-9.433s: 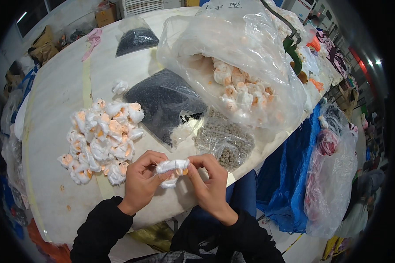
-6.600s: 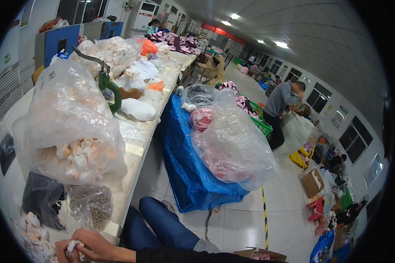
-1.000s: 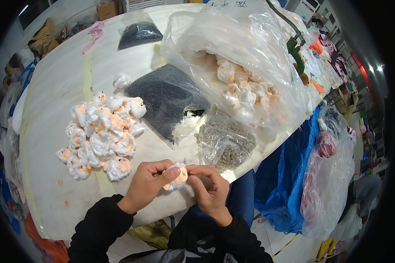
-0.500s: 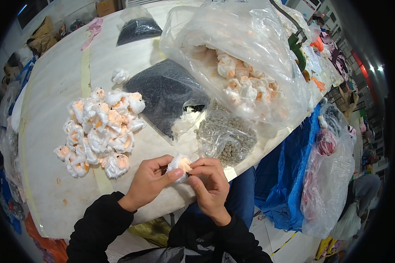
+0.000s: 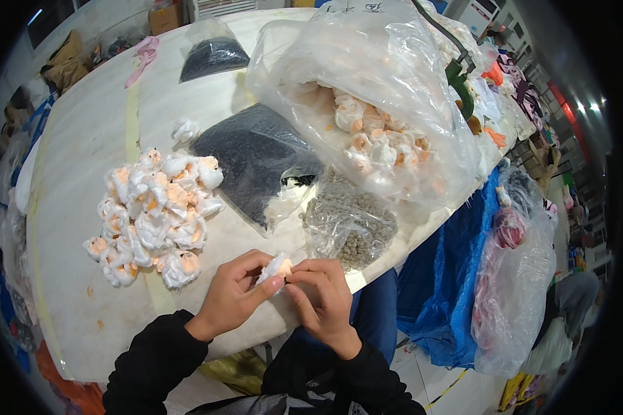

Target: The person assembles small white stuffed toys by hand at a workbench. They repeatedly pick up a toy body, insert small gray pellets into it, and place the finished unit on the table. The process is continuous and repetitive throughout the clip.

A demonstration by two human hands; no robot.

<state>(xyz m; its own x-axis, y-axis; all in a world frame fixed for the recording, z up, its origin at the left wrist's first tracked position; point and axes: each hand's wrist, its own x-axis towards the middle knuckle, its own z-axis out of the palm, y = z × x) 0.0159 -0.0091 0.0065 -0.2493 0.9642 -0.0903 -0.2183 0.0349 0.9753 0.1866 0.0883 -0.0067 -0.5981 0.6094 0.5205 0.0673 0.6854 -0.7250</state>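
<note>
White, fluffy plush piece with a peach-coloured patch (image 5: pixel 276 266), and it's right there between your fingers! Your left hand (image 5: pixel 234 294) has it pinched, thumb across the near edge, fingers tucked behind. Your right hand (image 5: pixel 327 297) comes at it from the right, thumb and forefinger drawn narrow on what looks like a small dark bit (image 5: pixel 288 280), right up against the peach side.

So here's the line that matters: fluff toward your left, peach toward your right, dark bit at the piece's near right edge. Right fingertips are closest to that patch; left ones have the fluffy body. Its long axis? Can't tell, your fingers cover too much.

Moving out: beyond your left hand, well apart from the piece, a heaped pile of white-and-peach plush pieces (image 5: pixel 152 214) on the pale, cloth-topped bench (image 5: pixel 79 155). Straight ahead, a torn clear bag of black bits (image 5: pixel 246 152); beyond your right hand, a clear bag of grey-brown pellets (image 5: pixel 356 225). Farther out, a big clear plastic sack (image 5: pixel 387 62) gapes toward you, more white-and-peach pieces inside.
</note>
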